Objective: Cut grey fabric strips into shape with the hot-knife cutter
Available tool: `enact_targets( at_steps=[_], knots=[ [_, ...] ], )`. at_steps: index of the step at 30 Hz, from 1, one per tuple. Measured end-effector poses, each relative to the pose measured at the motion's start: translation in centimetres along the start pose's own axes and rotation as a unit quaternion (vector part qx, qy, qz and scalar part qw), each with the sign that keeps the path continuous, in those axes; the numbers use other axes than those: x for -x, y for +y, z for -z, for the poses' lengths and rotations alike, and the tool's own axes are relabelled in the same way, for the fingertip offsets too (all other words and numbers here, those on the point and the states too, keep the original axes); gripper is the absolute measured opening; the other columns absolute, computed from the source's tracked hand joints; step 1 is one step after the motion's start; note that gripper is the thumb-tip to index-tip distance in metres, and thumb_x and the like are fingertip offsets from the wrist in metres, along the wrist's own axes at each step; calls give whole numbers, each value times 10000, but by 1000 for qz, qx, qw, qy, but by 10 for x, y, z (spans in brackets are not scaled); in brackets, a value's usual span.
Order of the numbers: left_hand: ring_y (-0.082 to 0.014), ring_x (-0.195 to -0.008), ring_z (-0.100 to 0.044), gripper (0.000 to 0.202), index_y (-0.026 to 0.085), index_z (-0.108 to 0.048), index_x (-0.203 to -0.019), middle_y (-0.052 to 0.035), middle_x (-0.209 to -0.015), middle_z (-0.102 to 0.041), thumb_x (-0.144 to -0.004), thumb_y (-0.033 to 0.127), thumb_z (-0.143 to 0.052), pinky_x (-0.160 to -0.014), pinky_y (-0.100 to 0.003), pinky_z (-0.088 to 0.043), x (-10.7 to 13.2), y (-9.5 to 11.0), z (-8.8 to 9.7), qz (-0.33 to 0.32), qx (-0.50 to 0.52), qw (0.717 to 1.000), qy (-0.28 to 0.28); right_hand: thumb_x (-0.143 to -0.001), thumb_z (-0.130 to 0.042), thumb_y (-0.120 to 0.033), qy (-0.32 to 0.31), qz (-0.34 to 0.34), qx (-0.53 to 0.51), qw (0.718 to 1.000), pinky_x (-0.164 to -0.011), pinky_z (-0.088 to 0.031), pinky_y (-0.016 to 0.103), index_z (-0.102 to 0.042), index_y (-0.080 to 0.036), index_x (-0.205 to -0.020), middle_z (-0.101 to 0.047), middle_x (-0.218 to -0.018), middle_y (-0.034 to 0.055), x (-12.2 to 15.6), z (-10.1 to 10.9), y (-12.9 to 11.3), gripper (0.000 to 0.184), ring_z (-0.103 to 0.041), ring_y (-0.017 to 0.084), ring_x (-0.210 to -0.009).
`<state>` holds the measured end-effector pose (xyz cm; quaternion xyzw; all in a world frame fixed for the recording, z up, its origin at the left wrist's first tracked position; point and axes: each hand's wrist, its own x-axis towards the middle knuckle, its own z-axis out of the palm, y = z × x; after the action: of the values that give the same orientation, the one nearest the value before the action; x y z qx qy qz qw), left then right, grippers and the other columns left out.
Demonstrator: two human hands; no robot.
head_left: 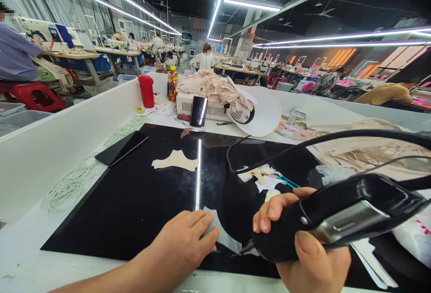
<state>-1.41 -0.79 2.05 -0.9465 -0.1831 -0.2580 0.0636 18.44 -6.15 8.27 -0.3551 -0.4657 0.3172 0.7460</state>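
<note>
My right hand (pixel 313 248) is wrapped round a black corded handheld power tool (pixel 340 212), whose thin metal tip points down to the left. That tip is at the lower right end of a pale grey, cloth-like piece (pixel 226 232) on the black board (pixel 144 207). My left hand (pixel 188 239) pins the piece's other end, thumb and fingers close together; part of it is hidden beneath them. Farther up the board lies a cream cut-out piece (pixel 175 160) with curved edges. Small cut scraps (pixel 261 176) and a teal-handled tool (pixel 288 181) lie beyond my right hand.
A black phone (pixel 123 147) rests at the board's left edge beside pale green cord loops (pixel 67 189). Behind stand a red cup (pixel 146 91), a bottle (pixel 172 84), an upright phone (pixel 198 111) and a white vented box (pixel 215 111) under beige fabric. The tool's cable (pixel 286 151) arches across the right.
</note>
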Motion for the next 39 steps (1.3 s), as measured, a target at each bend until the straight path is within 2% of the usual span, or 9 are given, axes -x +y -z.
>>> enact_targets(
  at_steps=[6,10,13,15,17,21,24,28,39],
  knots=[
    [-254,-1026,-727,193,133,-648,-1156,-134,-1193,-731,-1074,204,-488,-742,-356,-611,3,-1,-3,1,12,1000,-10,-902,-757,-375,-7,-2,-3,1000,-532,-576,331,-626,-304,-1173,-641,-794,-5,-2,-3,0,308,-623,165,-610],
    [-238,-1076,-717,179,139,-643,-1184,-104,-1214,-727,-1060,194,-526,-851,-365,-609,3,-2,3,9,73,997,-22,-856,-808,-403,-2,13,35,999,-589,-622,356,-651,-285,-1121,-664,-789,6,-8,-2,-10,329,-655,180,-649],
    [-196,-1139,-700,218,182,-661,-1225,-74,-1274,-718,-1078,226,-506,-956,-324,-578,-3,-8,17,49,165,985,-29,-843,-831,-348,-27,15,103,994,-677,-648,376,-656,-280,-1130,-700,-899,40,-11,-3,-14,342,-706,204,-744],
    [-168,-1153,-693,244,213,-671,-1254,-46,-1273,-725,-1086,235,-495,-1005,-294,-549,-8,-16,31,96,223,970,-29,-842,-831,-320,-34,23,113,993,-648,-643,358,-657,-278,-1111,-690,-917,41,-12,-9,-13,323,-703,201,-738],
    [-155,-1073,-709,233,210,-697,-1210,-24,-1162,-758,-1080,225,-504,-974,-273,-547,-11,-26,46,143,241,959,-29,-857,-816,-320,-35,27,96,994,-600,-625,346,-656,-275,-1068,-668,-883,29,-12,-20,-10,268,-683,192,-695],
    [-161,-905,-684,145,203,-736,-1071,-1,-965,-729,-1028,200,-598,-835,-268,-529,3,-44,64,191,181,962,-77,-887,-786,-295,-36,17,27,999,-575,-600,368,-616,-287,-1099,-650,-856,7,-9,-48,4,272,-663,181,-640],
    [-155,-901,-662,103,221,-735,-1067,8,-974,-694,-969,219,-700,-816,-255,-509,26,-46,61,198,180,959,-98,-899,-769,-260,-38,18,-8,999,-589,-599,382,-588,-291,-1139,-648,-872,0,-7,-66,17,302,-666,179,-645],
    [-167,-932,-638,287,234,-731,-1111,-7,-1038,-665,-854,289,-847,-821,-267,-500,46,-41,46,207,194,955,-85,-896,-765,-243,-34,27,-22,999,-593,-593,378,-579,-281,-1142,-650,-881,-5,-9,-83,33,311,-659,173,-645],
    [-148,-895,-616,239,244,-740,-954,34,-985,-663,-789,283,-908,-832,-281,-443,41,-39,31,236,208,948,-57,-884,-776,-275,-20,15,-29,999,-586,-580,353,-590,-282,-1128,-624,-853,-16,-8,-93,42,307,-637,168,-667]
  ],
)
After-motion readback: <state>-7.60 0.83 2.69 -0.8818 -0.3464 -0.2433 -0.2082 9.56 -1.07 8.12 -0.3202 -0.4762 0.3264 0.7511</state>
